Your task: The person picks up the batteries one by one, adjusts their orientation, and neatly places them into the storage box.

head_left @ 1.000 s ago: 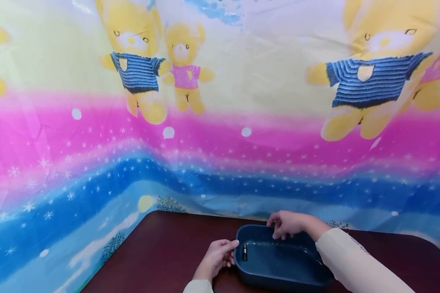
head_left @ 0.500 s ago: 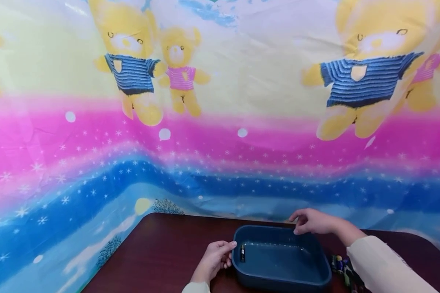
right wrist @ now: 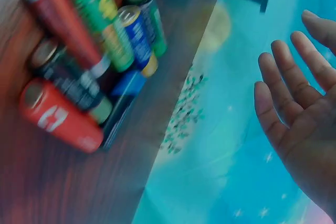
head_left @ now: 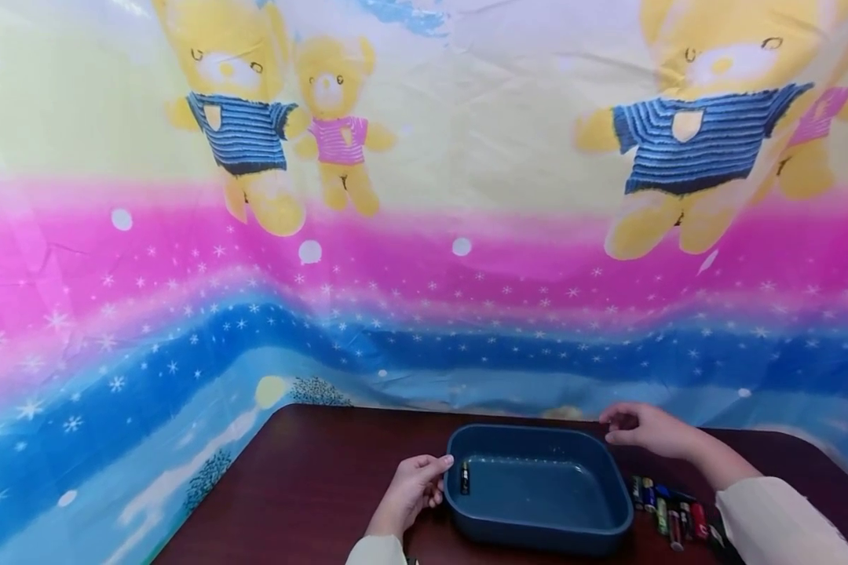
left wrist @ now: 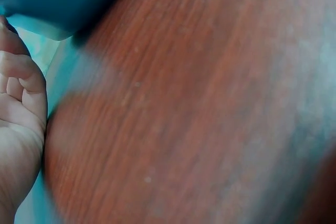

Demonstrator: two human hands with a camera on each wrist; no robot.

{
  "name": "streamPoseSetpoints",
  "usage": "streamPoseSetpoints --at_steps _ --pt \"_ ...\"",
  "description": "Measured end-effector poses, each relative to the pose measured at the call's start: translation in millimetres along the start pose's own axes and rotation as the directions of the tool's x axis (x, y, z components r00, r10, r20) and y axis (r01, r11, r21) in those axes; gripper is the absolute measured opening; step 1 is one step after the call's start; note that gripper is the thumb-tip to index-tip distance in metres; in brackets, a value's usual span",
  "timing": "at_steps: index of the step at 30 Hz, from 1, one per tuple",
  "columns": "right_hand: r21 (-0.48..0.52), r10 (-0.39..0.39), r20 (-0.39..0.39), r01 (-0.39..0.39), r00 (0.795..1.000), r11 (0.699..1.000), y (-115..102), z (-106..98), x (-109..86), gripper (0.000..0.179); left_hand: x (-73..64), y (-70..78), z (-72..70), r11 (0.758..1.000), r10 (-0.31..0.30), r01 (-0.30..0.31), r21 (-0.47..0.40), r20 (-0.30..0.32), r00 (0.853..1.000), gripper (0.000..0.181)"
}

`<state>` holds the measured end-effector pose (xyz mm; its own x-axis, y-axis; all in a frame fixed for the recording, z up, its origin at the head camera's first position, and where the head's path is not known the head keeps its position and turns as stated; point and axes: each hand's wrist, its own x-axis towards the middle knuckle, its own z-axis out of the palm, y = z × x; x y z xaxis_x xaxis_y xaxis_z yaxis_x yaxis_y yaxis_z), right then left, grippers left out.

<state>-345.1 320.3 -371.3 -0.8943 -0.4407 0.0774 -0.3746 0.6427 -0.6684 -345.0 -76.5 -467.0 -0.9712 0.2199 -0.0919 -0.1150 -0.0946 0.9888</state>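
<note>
A dark blue plastic bin [head_left: 537, 534] stands on the table, with one black battery [head_left: 465, 477] lying inside near its left wall. My left hand [head_left: 413, 482] grips the bin's left rim, thumb on top and fingers curled below the edge outside. Past the bin's far right corner, my right hand [head_left: 646, 430] hovers with nothing in it; the right wrist view shows its fingers loosely spread. On the table right of the bin lies a group of batteries, among them a red one [right wrist: 62, 115], a green and yellow one [right wrist: 102, 22] and a blue one [right wrist: 136, 40].
The dark reddish-brown table [head_left: 339, 471] has rounded far corners. Behind it hangs a printed curtain [head_left: 424, 275] with teddy bears and snowflakes, close to the table's far edge. The right sleeve [head_left: 784, 518] overlaps the outer side of the battery group in the head view.
My right hand has moved from over the bin to the right, past its far right corner. The batteries beside the bin have come into view. My left hand has kept its hold on the rim.
</note>
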Motion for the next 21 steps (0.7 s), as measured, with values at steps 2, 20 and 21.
streamPoseSetpoints --at_steps 2,20,21 --pt "0.003 -0.009 -0.003 0.009 1.000 1.000 5 -4 -5.8 0.035 0.0 1.0 0.0 1.000 -0.002 0.002 -0.002 0.005 1.000 0.031" --pt "0.102 0.024 0.086 -0.033 0.996 0.994 52 -25 -69.1 0.031 -1.2 3.6 0.9 1.000 -0.013 0.013 -0.005 0.018 1.000 0.033" --pt "0.119 0.034 0.098 -0.045 0.995 0.992 56 -25 -72.7 0.031 -1.2 2.7 0.9 1.000 -0.011 0.011 -0.007 0.018 1.000 0.032"
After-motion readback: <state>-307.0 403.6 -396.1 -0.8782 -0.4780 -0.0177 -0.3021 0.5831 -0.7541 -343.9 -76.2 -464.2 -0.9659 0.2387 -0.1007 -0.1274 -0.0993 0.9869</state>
